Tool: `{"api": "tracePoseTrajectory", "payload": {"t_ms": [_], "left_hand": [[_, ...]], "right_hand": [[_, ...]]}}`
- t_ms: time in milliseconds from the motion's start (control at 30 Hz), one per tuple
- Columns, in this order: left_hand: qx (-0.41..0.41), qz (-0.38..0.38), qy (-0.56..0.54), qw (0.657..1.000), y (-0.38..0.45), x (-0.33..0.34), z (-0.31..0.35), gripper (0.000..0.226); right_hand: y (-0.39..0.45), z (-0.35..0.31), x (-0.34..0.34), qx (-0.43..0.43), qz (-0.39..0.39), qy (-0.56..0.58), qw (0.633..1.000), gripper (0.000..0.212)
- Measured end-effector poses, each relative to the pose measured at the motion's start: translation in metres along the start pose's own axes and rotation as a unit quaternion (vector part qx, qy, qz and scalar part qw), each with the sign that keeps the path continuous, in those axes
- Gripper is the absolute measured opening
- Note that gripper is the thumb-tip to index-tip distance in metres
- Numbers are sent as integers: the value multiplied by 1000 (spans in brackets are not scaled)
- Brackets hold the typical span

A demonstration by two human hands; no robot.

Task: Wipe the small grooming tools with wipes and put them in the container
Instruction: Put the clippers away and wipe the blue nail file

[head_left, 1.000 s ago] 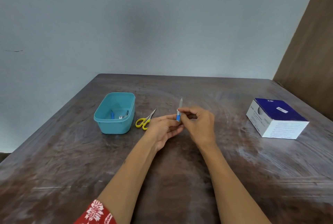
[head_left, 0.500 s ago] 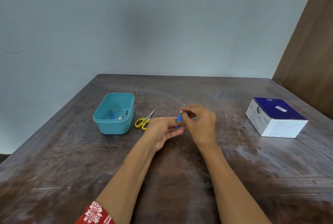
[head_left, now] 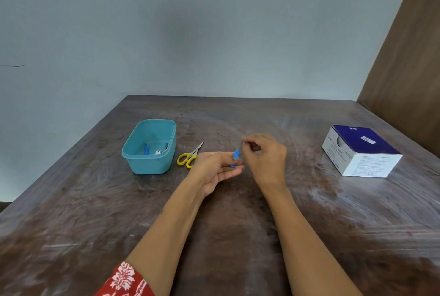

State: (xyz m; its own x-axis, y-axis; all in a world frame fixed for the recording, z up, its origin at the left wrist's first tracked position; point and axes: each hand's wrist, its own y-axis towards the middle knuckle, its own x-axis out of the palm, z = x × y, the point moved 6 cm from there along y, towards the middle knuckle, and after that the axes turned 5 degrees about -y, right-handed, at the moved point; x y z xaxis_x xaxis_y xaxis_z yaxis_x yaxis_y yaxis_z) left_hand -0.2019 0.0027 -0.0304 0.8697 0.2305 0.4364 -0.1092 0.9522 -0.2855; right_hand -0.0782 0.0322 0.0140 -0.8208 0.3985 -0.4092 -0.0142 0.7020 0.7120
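A bare grey wall backs the scuffed brown worktop (head_left: 238,236). The left hand (head_left: 214,167) pinches a blue-handled tool (head_left: 235,156) while the right hand (head_left: 266,155) pinches its tip, seemingly wiping. Left of both hands, the tub (head_left: 133,156) already holds some tools; the scissors (head_left: 189,156) beside it wait.

Blue-handled tool (head_left: 236,155) tilted; teal container (head_left: 133,155) holds tools.

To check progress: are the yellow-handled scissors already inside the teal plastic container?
No, the yellow-handled scissors lie on the brown wooden table, just right of the teal plastic container.
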Motion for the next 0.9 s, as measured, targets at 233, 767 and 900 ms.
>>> {"api": "tracePoseTrajectory", "payload": {"t_ms": [233, 767, 900], "left_hand": [[13, -9, -7, 1000, -1, 2, 1, 12], [85, 30, 44, 995, 4, -2, 2, 8], [77, 7, 72, 994, 3, 3, -2, 15]], "right_hand": [[-2, -3, 3, 2, -22, 13, 1000, 15], [-7, -4, 7, 38, -35, 46, 998, 10], [-5, -5, 8, 13, -29, 24, 999, 13]]}}
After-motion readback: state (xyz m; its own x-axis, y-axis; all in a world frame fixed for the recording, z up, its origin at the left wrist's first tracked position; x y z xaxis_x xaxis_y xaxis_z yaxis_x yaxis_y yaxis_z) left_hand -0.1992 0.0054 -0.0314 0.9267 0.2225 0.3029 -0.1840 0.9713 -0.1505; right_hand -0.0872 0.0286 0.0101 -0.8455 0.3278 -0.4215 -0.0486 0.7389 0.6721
